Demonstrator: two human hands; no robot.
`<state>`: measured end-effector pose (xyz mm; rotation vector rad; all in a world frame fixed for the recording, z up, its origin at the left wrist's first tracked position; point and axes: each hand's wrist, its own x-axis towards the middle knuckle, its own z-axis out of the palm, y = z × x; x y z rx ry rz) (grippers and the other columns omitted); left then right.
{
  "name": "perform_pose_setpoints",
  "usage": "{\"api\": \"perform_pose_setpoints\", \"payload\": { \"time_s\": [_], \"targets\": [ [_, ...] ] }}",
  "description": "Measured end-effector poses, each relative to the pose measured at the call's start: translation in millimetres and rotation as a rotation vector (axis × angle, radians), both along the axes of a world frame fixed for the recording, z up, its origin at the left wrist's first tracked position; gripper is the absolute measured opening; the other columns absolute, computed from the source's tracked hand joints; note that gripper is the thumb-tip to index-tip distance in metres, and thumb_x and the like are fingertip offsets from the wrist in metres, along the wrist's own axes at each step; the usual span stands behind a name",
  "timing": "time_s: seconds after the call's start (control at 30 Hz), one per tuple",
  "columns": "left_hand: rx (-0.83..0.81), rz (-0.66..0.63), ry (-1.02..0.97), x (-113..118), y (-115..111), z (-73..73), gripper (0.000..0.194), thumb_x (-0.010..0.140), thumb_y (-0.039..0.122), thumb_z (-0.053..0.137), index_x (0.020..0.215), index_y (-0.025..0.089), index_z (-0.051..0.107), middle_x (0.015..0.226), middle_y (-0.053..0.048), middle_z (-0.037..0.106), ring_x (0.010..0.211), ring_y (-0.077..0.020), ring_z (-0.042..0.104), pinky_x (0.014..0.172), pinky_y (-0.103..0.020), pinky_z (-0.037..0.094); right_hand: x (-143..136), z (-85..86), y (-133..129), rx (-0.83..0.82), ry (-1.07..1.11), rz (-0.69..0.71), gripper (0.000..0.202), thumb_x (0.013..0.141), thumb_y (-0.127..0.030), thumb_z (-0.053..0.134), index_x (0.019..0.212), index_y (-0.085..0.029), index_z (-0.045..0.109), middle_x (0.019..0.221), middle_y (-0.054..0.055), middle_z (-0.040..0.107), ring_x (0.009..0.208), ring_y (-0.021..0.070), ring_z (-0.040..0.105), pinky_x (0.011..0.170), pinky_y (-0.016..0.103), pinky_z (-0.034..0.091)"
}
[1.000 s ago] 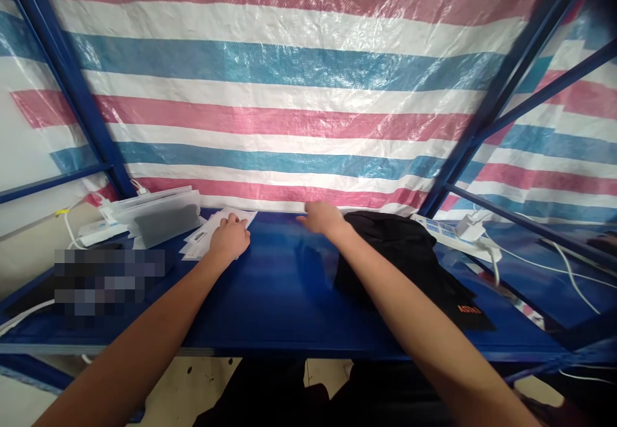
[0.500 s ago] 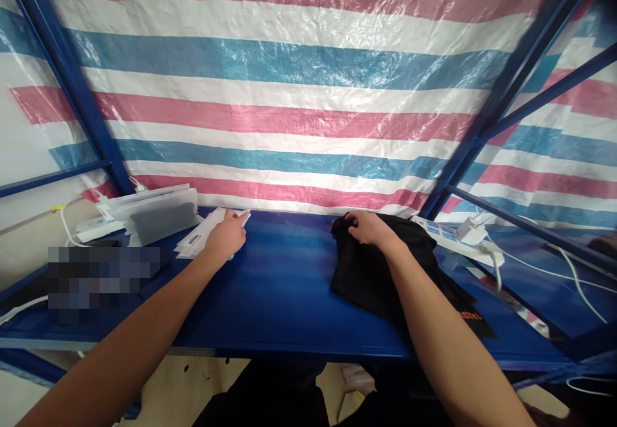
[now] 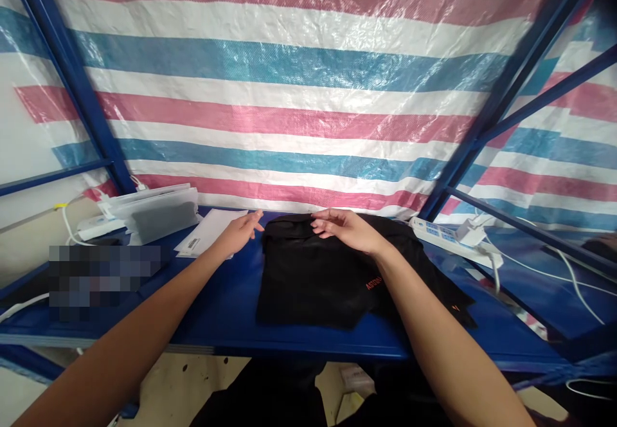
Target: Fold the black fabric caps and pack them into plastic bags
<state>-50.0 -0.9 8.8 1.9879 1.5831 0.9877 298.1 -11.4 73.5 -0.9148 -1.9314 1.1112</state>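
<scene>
A black cloth garment (image 3: pixel 308 279) with small orange lettering lies spread and partly folded on the blue tabletop (image 3: pixel 216 314); its exact kind is unclear. Over its upper edge is my right hand (image 3: pixel 349 229), fingers loosely bent with thumb and forefinger a little apart. My left hand (image 3: pixel 241 234) is open, its fingers stretched right toward the garment's upper left corner. Beneath and behind that hand lie flat white sheets or packets (image 3: pixel 207 231), one with a dark printed label.
Upright pale, translucent-looking packs (image 3: pixel 161 215) stand at the back left. A white power strip (image 3: pixel 448 237) with plugs and cables lies right of the garment. Blue metal posts (image 3: pixel 463 125) frame the table before a striped plastic sheet (image 3: pixel 289 118). A blurred patch covers things at left.
The garment now spreads farther left, nearly reaching my left hand. My right hand has moved left along its upper edge. My left hand has shifted slightly right, off most of the white sheets.
</scene>
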Motion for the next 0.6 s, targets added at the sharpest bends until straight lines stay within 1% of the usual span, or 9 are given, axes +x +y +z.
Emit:
{"api": "perform_pose_setpoints", "payload": {
  "time_s": [0.1,0.17,0.27,0.33,0.4,0.43,0.5,0.53,0.6],
  "targets": [
    [0.001,-0.067,0.047,3.1,-1.9,-4.4,0.077,0.092,0.070,0.070,0.153,0.024,0.064,0.134,-0.012,0.075,0.097,-0.0280,0.074,0.086,-0.038,0.060,6.5,-9.2,9.4,0.218,-0.337,-0.151,0.027,0.097,-0.047,0.076,0.104,-0.022,0.082,0.094,0.008,0.081,0.086,0.0251,0.077,0.081,0.038,0.063],
    [0.036,-0.109,0.114,5.3,-1.8,-7.8,0.081,0.086,0.061,0.080,0.155,0.024,0.062,0.140,-0.012,0.070,0.100,-0.0273,0.073,0.092,-0.040,0.061,12.5,-12.2,13.1,0.289,-0.542,-0.235,0.019,0.097,-0.040,0.075,0.092,-0.023,0.081,0.086,0.007,0.080,0.080,0.0253,0.075,0.076,0.037,0.061],
    [0.054,-0.103,0.178,5.9,1.5,-11.2,0.068,0.091,0.048,0.076,0.152,0.022,0.064,0.138,-0.012,0.067,0.099,-0.0258,0.072,0.097,-0.041,0.060,17.7,-11.8,12.3,0.103,-0.608,-0.090,0.014,0.093,-0.036,0.079,0.089,-0.022,0.080,0.083,0.007,0.081,0.078,0.0240,0.076,0.072,0.033,0.060],
    [0.083,-0.044,0.243,2.7,4.4,-10.8,0.062,0.093,0.038,0.073,0.153,0.022,0.064,0.143,-0.012,0.064,0.104,-0.0271,0.072,0.101,-0.041,0.060,17.6,-9.6,10.1,-0.103,-0.473,0.105,0.023,0.091,-0.042,0.082,0.099,-0.021,0.081,0.094,0.009,0.083,0.083,0.0232,0.078,0.074,0.032,0.062],
    [0.146,0.044,0.339,-1.6,5.4,-7.0,0.058,0.095,0.026,0.066,0.152,0.022,0.065,0.149,-0.013,0.061,0.120,-0.0315,0.068,0.108,-0.043,0.057,16.0,-8.2,10.6,-0.233,-0.314,0.198,0.039,0.092,-0.054,0.080,0.109,-0.019,0.079,0.104,0.012,0.084,0.085,0.0231,0.080,0.072,0.033,0.064],
    [0.189,0.087,0.386,-2.7,4.3,-3.3,0.056,0.095,0.021,0.062,0.151,0.021,0.066,0.151,-0.013,0.060,0.129,-0.0336,0.064,0.112,-0.044,0.054,15.4,-8.4,12.7,-0.236,-0.261,0.170,0.043,0.094,-0.058,0.077,0.112,-0.018,0.078,0.105,0.012,0.083,0.081,0.0227,0.079,0.068,0.032,0.063],
    [0.277,0.116,0.432,1.5,-2.6,7.6,0.051,0.098,0.017,0.054,0.147,0.021,0.070,0.149,-0.013,0.062,0.139,-0.0349,0.058,0.119,-0.045,0.049,15.2,-11.4,20.0,-0.093,-0.245,-0.028,0.039,0.100,-0.056,0.071,0.108,-0.018,0.076,0.097,0.011,0.082,0.072,0.0206,0.076,0.062,0.030,0.059],
    [0.309,0.088,0.422,8.1,-9.3,14.4,0.047,0.102,0.019,0.051,0.144,0.022,0.071,0.146,-0.013,0.065,0.139,-0.0345,0.058,0.120,-0.045,0.048,15.5,-14.2,24.7,0.026,-0.283,-0.157,0.034,0.102,-0.051,0.069,0.103,-0.018,0.076,0.092,0.009,0.081,0.069,0.0198,0.074,0.062,0.029,0.056],
    [0.336,-0.081,0.357,31.2,-30.2,28.9,0.041,0.109,0.031,0.049,0.141,0.023,0.074,0.137,-0.011,0.071,0.132,-0.0323,0.063,0.118,-0.045,0.049,16.3,-22.1,33.4,0.232,-0.411,-0.364,0.025,0.105,-0.041,0.066,0.099,-0.019,0.076,0.085,0.007,0.079,0.070,0.0201,0.072,0.066,0.029,0.053]
  ]
}}
